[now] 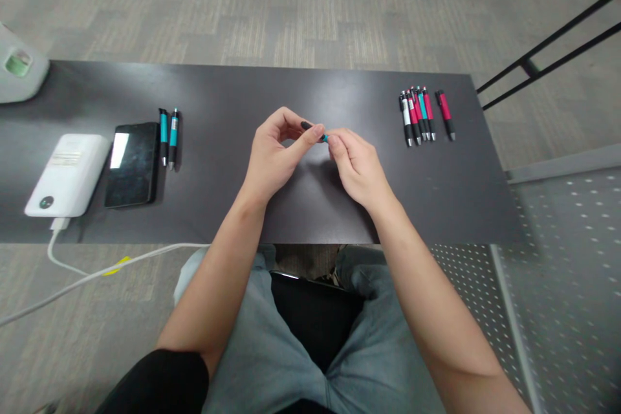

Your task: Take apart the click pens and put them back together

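Over the middle of the dark table, both hands are closed on one turquoise-and-black pen [306, 125]. My left hand [276, 152] pinches its black part between thumb and fingers, and the dark end sticks out past the fingertips. Fingers of my right hand [358, 165] grip the turquoise part, which mostly disappears inside the hand. I cannot tell whether the pen is whole or in two pieces. Two turquoise pens [169, 139] lie side by side to the left. Off to the right is a row of several white, red and turquoise pens [417, 115], with a single red pen [445, 115] beside it.
On the left of the table [218, 100] lie a black phone [132, 168] and a white power bank [68, 174]. A white cable [145, 255] runs along the near edge. A pale device [22, 71] stands at the far left; black metal bars [548, 61] are at the right.
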`<state>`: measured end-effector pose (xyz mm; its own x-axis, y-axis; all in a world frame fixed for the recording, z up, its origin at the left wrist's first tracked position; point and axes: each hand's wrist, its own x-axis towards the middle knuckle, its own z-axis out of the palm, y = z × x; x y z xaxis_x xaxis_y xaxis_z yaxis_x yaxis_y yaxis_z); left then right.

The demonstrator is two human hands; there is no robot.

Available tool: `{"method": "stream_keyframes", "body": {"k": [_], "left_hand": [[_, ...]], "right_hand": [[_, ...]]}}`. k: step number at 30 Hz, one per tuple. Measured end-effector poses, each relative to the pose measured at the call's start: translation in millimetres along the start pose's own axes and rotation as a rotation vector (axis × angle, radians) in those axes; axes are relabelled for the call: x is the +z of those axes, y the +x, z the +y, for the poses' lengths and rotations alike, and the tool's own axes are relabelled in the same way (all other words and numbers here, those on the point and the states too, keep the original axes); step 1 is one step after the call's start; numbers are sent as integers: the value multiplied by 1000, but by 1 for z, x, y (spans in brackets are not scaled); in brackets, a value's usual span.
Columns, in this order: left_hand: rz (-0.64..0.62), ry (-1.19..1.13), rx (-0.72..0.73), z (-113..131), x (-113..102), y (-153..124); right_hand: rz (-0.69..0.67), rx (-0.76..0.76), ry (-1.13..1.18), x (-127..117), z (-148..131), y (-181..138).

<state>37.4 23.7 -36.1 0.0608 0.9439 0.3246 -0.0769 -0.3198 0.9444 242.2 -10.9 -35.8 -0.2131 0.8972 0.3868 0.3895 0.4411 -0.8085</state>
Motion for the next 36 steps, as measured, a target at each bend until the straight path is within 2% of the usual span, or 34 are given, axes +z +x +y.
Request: {"method": "stream_keyframes", "body": {"k": [6,9,14,20,26,33,36], "left_hand": [[25,29,11,1,0,-1],[27,44,14,1,0,-2],[23,56,20,2,1,-3],[22,72,40,1,2,-3],[103,63,95,-7,-7,2],[52,113,142,-10,-18,6],[91,145,162,-13,-22,8]], "right_hand": [[83,-38,-43,0,4,-3],[69,5,-54,2,3,-5],[45,-13,-79,2,0,-3],[102,-8,-89,3,6,-5],[122,26,-84,2,8,-8],[117,4,-121,-3,0,-4],[140,19,-158,-10,1,-3]]}}
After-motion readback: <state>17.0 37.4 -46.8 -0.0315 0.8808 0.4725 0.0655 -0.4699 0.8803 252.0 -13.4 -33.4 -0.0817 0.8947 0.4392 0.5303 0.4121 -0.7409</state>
